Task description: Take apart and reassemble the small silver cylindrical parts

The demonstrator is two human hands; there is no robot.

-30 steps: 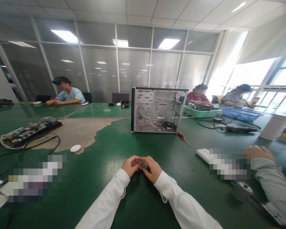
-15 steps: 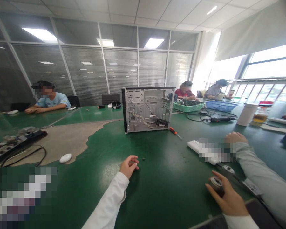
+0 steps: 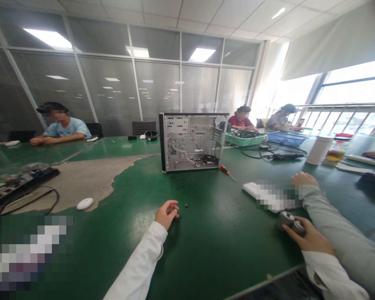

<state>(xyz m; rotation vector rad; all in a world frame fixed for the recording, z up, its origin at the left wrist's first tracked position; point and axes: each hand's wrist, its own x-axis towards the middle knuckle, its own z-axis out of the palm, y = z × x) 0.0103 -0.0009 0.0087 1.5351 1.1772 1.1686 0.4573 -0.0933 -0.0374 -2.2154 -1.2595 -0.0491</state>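
My right hand (image 3: 315, 238) is closed around a small dark round piece with a paler top (image 3: 298, 227), its exact kind unclear. A similar dark cylinder with a silvery top (image 3: 286, 220) stands against it, by my fingertips. Over the green table rests my left hand (image 3: 166, 213), empty, its fingers loosely bent and apart. Just right of those fingers lies a tiny dark piece (image 3: 186, 205), too small to name. Farther back, an open-sided computer case (image 3: 193, 143) stands upright, with cables inside. An orange-handled screwdriver (image 3: 225, 170) lies by its lower right corner.
At the right, a co-worker's grey sleeve (image 3: 334, 216) reaches close to my right hand, by a white device (image 3: 256, 192). Behind are a white bottle (image 3: 320, 150), a green basket (image 3: 248, 141) and a blue basket (image 3: 287, 138). A white oval object (image 3: 85, 203) lies left.
My right hand has moved up and to the right with its dark round piece, which now sits against the other cylinder. My left hand has hardly moved; the view shifted slightly.
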